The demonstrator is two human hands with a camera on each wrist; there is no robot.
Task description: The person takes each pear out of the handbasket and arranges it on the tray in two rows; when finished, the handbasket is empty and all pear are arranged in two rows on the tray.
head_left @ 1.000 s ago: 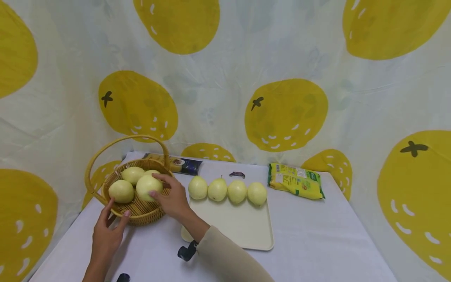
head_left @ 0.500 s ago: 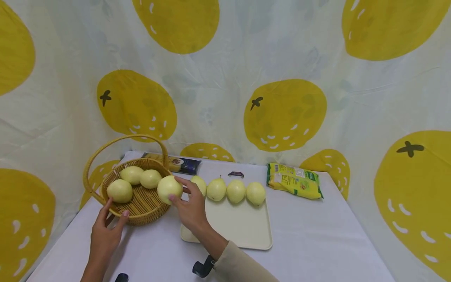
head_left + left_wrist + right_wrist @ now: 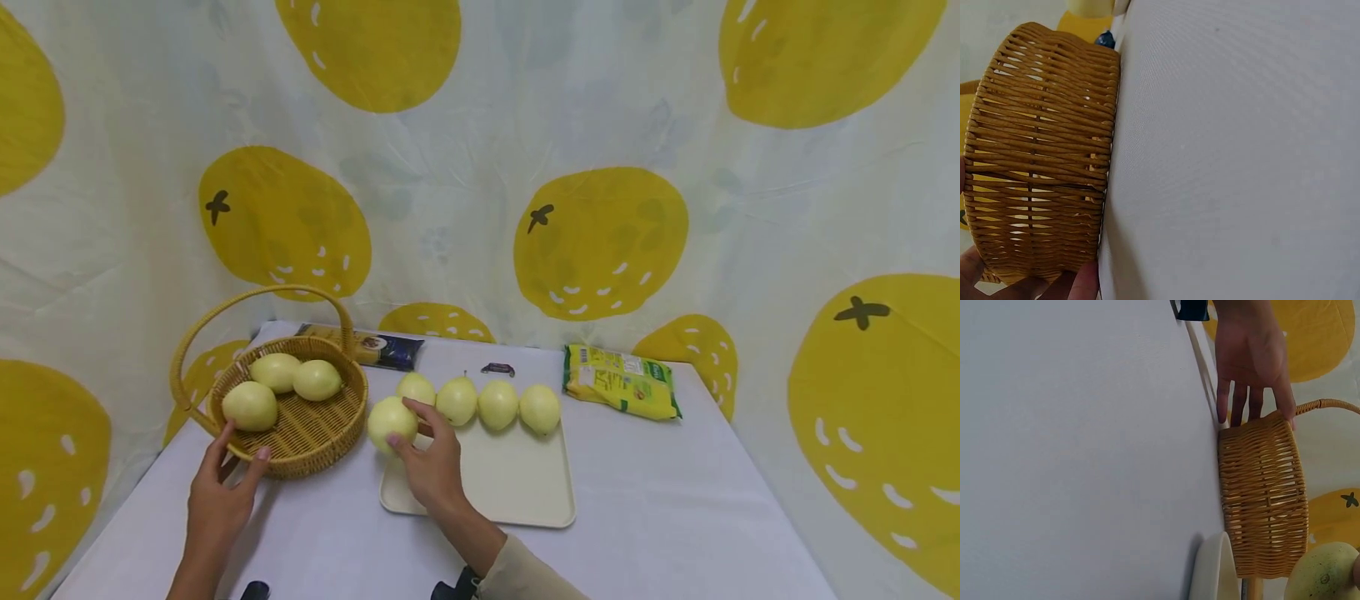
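Currently the right hand [image 3: 433, 462] pinches a pale pear [image 3: 384, 421] between thumb and fingers, holding it up at the left end of the tray [image 3: 517, 498], on the side toward the basket [image 3: 313, 461]. From the right wrist, that pear shows clear of the tray's rim. The left hand [image 3: 219, 508] rests against the near left side of the woven basket, fingers spread and fairly straight, with the tips at its rim and wall. Inside the basket, toward its far left, lie three more pears [image 3: 317, 380], and its handle [image 3: 258, 292] arches over them. Four pears [image 3: 498, 406] sit side by side in a row along the tray's far edge; the held one partly overlaps the leftmost in the head view. Behind the basket, partly hidden, is a dark packet [image 3: 397, 352]; a small dark wrapped item [image 3: 498, 369] lies beyond the row, and a yellow packet [image 3: 621, 380] lies to its right on the white-covered table [image 3: 675, 500].
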